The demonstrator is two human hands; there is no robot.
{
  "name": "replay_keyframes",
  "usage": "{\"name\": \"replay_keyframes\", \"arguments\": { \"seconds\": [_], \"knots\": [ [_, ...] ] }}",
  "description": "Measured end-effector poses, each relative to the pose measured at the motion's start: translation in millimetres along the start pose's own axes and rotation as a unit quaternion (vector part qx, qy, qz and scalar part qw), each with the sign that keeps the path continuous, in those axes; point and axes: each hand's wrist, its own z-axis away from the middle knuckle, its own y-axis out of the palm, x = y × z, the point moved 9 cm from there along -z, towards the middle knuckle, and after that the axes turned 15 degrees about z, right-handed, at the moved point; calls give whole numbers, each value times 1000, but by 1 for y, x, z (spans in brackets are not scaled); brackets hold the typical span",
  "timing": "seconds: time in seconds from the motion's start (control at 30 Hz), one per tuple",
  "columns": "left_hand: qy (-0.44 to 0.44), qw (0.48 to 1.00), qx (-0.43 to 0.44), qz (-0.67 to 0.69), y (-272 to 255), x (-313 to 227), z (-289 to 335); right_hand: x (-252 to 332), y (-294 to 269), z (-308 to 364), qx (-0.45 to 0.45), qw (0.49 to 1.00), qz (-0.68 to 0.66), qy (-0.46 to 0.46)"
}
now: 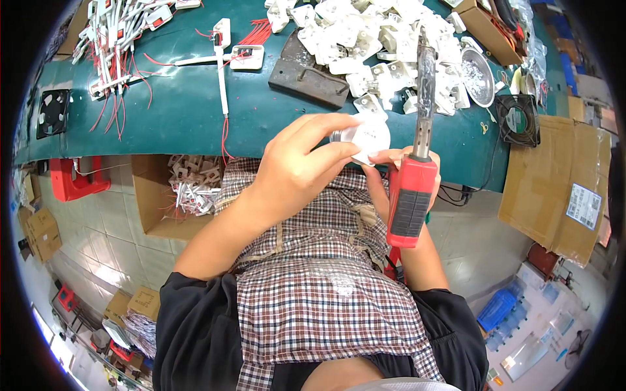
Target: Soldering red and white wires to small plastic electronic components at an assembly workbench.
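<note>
My left hand (293, 159) is closed in a pinch on the left side of a small white round plastic part (373, 139), held just over the table's near edge. A shiny metal piece shows by that hand's fingertips, partly covered. My right hand (378, 186) pinches the lower right edge of the same part with thumb and finger. It also has a soldering gun (411, 202) with a red and black handle, its metal barrel pointing away past the part. The gun hides much of that hand.
A heap of white plastic housings (352, 36) covers the table's far middle, beside a dark metal block (310, 81). Wired white pieces (117, 39) lie far left. A small black fan (518, 120) and a metal dish (478, 77) stand at right. An open carton (147, 202) sits below the table.
</note>
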Motion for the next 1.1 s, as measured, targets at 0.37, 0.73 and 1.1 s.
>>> {"name": "replay_keyframes", "arguments": {
  "seconds": [0.37, 0.73, 1.1],
  "knots": [
    [9, 995, 35, -91, -19, -8, -13, 11, -1, -19, 57, 985, 160, -31],
    [-372, 881, -150, -248, -157, 122, -4, 8, -14, -13, 42, 993, 107, -13],
    [-216, 947, -205, 124, -122, 38, -36, 0, -40, -22, 80, 991, -34, 101]
  ]
}}
